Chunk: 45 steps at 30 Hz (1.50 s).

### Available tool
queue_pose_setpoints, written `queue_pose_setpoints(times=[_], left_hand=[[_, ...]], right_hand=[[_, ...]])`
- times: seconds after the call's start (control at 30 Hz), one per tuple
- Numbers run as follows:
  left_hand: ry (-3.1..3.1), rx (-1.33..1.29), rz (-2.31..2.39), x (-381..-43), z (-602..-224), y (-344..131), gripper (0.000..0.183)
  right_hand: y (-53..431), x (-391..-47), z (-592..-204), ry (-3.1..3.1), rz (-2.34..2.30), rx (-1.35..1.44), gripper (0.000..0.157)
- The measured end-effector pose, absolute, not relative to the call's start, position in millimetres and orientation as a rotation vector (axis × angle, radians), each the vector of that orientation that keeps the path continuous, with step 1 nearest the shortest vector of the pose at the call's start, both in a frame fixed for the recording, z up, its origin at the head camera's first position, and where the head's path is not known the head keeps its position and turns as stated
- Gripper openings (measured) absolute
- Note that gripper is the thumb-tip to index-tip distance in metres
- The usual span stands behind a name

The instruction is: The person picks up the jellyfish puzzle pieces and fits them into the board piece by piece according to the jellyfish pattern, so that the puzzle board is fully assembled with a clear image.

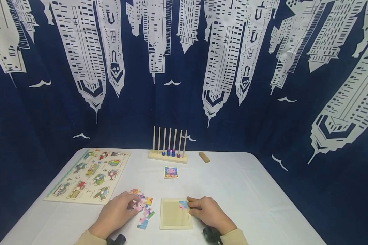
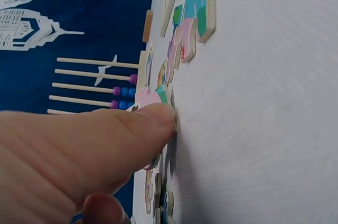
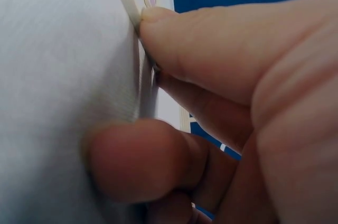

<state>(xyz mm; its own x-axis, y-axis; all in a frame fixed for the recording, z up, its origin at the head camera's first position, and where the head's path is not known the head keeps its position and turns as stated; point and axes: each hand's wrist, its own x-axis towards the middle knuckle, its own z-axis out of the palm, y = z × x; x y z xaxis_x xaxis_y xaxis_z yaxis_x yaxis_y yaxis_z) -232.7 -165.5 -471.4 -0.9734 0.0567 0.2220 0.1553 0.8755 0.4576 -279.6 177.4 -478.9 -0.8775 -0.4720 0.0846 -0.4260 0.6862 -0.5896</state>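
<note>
My left hand [image 1: 119, 210] pinches a pink jigsaw piece [image 1: 138, 206] with a printed eye, low among the loose pieces. In the left wrist view the thumb covers much of this pink and green piece [image 2: 148, 96]. More loose jigsaw pieces [image 1: 142, 223] lie beside it on the table. To their right is a square wooden puzzle tray [image 1: 175, 227], with one blue and pink piece [image 1: 183, 204] in its upper right corner. My right hand [image 1: 209, 210] grips the tray's right edge, the thumb [image 3: 158, 26] against the frame in the right wrist view.
A large knob puzzle board [image 1: 89, 177] lies at the left of the white table [image 1: 233, 190]. Toward the back stand a wooden peg rack [image 1: 168, 157] with blue and purple beads and a small wooden block [image 1: 204, 157]. A square picture card [image 1: 171, 172] lies behind the tray.
</note>
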Motion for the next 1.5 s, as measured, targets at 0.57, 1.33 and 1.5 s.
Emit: queue_pose_setpoints(times=[0.57, 1.33, 1.5], left_hand=[[-2.829, -0.181, -0.68, -229.2, -469.8, -163.5, 0.011], [-2.701, -0.064, -1.169, -237.6, -467.9, -159.6, 0.011], [-2.619, -0.034, -1.418, -239.1, -469.6, -158.2, 0.011]], right_hand=[[177.4, -278.1, -477.2, 2.83, -0.955, -0.74, 0.032], [178.3, -278.4, -477.7, 2.824, -0.961, -0.748, 0.031], [177.9, -278.5, -477.9, 2.818, -0.965, -0.748, 0.031]])
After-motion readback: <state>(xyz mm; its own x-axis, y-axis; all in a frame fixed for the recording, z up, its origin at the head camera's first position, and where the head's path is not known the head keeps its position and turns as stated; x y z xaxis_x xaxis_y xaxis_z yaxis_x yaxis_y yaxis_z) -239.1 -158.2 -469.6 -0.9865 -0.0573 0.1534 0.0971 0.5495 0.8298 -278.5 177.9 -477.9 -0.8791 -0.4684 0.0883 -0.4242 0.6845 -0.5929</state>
